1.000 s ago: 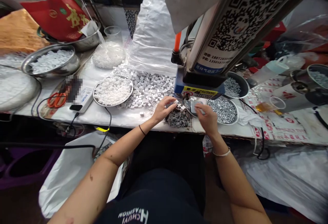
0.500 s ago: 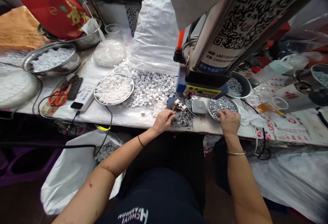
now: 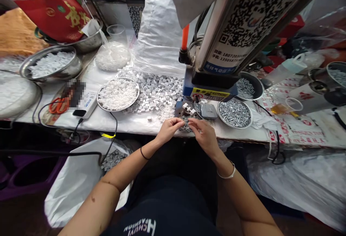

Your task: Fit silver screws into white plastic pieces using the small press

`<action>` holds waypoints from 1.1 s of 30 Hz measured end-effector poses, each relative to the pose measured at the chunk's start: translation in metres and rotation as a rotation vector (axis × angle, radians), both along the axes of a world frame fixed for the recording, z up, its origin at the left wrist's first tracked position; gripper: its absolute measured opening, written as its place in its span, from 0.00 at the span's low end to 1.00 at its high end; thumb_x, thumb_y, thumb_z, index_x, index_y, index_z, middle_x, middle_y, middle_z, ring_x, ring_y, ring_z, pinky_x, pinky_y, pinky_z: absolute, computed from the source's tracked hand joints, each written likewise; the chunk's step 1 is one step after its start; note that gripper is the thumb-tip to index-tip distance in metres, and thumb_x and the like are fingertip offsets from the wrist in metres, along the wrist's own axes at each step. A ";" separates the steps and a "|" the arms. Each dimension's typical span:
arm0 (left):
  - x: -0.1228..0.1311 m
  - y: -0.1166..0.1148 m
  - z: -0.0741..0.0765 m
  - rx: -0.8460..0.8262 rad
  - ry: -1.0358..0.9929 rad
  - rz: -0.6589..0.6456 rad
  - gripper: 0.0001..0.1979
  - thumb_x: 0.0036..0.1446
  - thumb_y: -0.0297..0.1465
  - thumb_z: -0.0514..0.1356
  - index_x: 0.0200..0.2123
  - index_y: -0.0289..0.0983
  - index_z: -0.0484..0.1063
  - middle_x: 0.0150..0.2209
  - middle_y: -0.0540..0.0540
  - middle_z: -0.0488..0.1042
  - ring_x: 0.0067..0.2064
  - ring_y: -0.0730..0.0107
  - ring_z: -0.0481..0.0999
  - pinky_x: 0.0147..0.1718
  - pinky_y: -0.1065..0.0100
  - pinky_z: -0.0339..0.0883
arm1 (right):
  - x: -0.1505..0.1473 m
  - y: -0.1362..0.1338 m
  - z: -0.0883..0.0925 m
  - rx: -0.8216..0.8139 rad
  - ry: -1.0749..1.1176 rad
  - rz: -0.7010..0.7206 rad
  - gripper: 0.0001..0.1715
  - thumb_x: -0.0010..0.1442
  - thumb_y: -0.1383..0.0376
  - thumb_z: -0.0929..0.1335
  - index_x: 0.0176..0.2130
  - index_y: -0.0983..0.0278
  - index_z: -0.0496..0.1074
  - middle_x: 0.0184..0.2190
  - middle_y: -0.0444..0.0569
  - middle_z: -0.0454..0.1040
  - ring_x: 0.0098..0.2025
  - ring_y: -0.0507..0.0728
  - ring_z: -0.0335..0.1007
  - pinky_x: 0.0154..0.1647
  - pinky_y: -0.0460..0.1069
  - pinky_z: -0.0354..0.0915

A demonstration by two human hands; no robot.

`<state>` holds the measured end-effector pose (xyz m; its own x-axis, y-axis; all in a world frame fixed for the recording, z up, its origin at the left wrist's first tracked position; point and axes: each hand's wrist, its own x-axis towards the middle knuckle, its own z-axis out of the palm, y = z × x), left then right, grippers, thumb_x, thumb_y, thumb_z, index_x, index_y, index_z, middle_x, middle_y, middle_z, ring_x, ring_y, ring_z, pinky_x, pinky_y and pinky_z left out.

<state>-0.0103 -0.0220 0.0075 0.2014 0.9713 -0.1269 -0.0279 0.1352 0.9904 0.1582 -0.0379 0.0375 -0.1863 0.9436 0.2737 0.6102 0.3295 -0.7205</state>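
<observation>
My left hand (image 3: pixel 169 129) is closed in a pinch over the front of the press base; what its fingertips hold is too small to make out. Close beside it, my right hand (image 3: pixel 204 135) also pinches, its fingertips almost meeting the left ones. Beneath both lies a heap of small grey metal parts (image 3: pixel 186 127), partly hidden by the fingers. Several white plastic pieces (image 3: pixel 188 108) sit just behind it, under the blue press (image 3: pixel 209 91). A grey box-shaped block (image 3: pixel 209 111) stands to their right, beside a round dish of metal pins (image 3: pixel 234 113).
A plate of small white parts (image 3: pixel 118 94) and a loose spread of grey-white cubes (image 3: pixel 159 88) cover the table's left and middle. A white power strip (image 3: pixel 85 105) lies farther left. Behind the dish is a dark pan (image 3: pixel 247 86). An open sack (image 3: pixel 72 185) hangs below the edge.
My right hand has left the dish of metal pins and moved left, meeting my left hand over the grey parts. The left hand has stayed nearly in place. The view has shifted slightly.
</observation>
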 end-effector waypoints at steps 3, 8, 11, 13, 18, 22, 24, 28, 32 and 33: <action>-0.001 -0.003 0.004 -0.009 -0.025 0.001 0.14 0.51 0.40 0.62 0.31 0.33 0.75 0.28 0.48 0.73 0.31 0.73 0.68 0.33 0.71 0.60 | -0.007 0.003 -0.003 -0.033 0.059 0.019 0.13 0.59 0.63 0.66 0.45 0.56 0.73 0.37 0.47 0.78 0.39 0.57 0.75 0.42 0.52 0.71; -0.002 -0.004 0.004 -0.069 -0.113 0.004 0.15 0.49 0.40 0.63 0.28 0.33 0.73 0.26 0.49 0.71 0.28 0.77 0.64 0.29 0.72 0.56 | -0.012 0.004 -0.010 -0.109 0.320 -0.102 0.12 0.55 0.59 0.69 0.40 0.58 0.74 0.36 0.45 0.79 0.39 0.57 0.77 0.43 0.51 0.72; 0.001 -0.004 0.001 -0.136 -0.209 -0.002 0.15 0.49 0.40 0.63 0.27 0.32 0.73 0.23 0.51 0.67 0.24 0.80 0.59 0.25 0.73 0.51 | -0.016 0.004 -0.011 -0.149 0.421 -0.118 0.13 0.53 0.59 0.71 0.40 0.59 0.73 0.35 0.45 0.79 0.38 0.57 0.77 0.43 0.50 0.73; 0.003 -0.005 0.000 -0.160 -0.265 -0.004 0.15 0.49 0.40 0.63 0.27 0.31 0.73 0.21 0.52 0.65 0.23 0.81 0.57 0.24 0.73 0.49 | -0.017 0.004 -0.011 -0.149 0.413 -0.106 0.13 0.52 0.58 0.71 0.39 0.59 0.74 0.35 0.45 0.79 0.38 0.57 0.77 0.43 0.50 0.73; 0.005 -0.007 -0.001 -0.240 -0.383 -0.002 0.16 0.48 0.41 0.64 0.28 0.31 0.73 0.21 0.52 0.64 0.23 0.82 0.56 0.23 0.74 0.47 | -0.015 0.005 -0.006 -0.050 0.270 -0.121 0.08 0.53 0.58 0.71 0.35 0.58 0.77 0.36 0.45 0.79 0.37 0.57 0.77 0.41 0.50 0.73; 0.007 -0.009 0.002 -0.354 -0.488 0.001 0.15 0.44 0.39 0.67 0.28 0.31 0.74 0.23 0.51 0.67 0.24 0.82 0.60 0.23 0.75 0.50 | -0.015 0.006 -0.008 0.002 0.237 -0.042 0.06 0.56 0.60 0.69 0.34 0.55 0.78 0.39 0.44 0.79 0.42 0.58 0.76 0.46 0.53 0.71; 0.008 -0.010 0.002 -0.407 -0.546 0.006 0.16 0.42 0.38 0.68 0.28 0.31 0.75 0.24 0.49 0.69 0.25 0.81 0.62 0.24 0.76 0.53 | -0.017 0.006 -0.011 0.017 0.220 0.017 0.07 0.56 0.61 0.69 0.36 0.54 0.78 0.43 0.44 0.78 0.43 0.57 0.75 0.47 0.54 0.70; 0.001 -0.013 0.000 -0.321 -0.489 -0.040 0.17 0.49 0.42 0.63 0.30 0.32 0.75 0.26 0.47 0.71 0.27 0.77 0.66 0.27 0.72 0.59 | -0.024 0.003 -0.017 0.021 0.232 0.033 0.09 0.57 0.62 0.68 0.38 0.53 0.78 0.42 0.44 0.78 0.43 0.57 0.75 0.48 0.54 0.70; -0.037 -0.008 -0.009 0.119 0.155 0.029 0.11 0.56 0.36 0.58 0.35 0.36 0.76 0.35 0.43 0.74 0.39 0.65 0.71 0.41 0.64 0.64 | -0.027 -0.002 -0.020 -0.028 0.267 -0.103 0.08 0.57 0.60 0.68 0.36 0.56 0.78 0.35 0.45 0.80 0.38 0.57 0.76 0.44 0.53 0.72; -0.052 -0.005 -0.013 0.229 0.372 0.142 0.09 0.56 0.33 0.58 0.35 0.37 0.76 0.38 0.42 0.74 0.43 0.62 0.70 0.46 0.62 0.62 | -0.027 -0.003 -0.021 -0.053 0.298 -0.134 0.08 0.56 0.60 0.69 0.36 0.56 0.78 0.35 0.45 0.80 0.38 0.57 0.76 0.44 0.53 0.72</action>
<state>-0.0618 -0.0270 -0.0058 0.0459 0.9974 0.0556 0.3324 -0.0677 0.9407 0.1311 -0.0408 0.0168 0.0219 0.9686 0.2475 0.4053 0.2177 -0.8879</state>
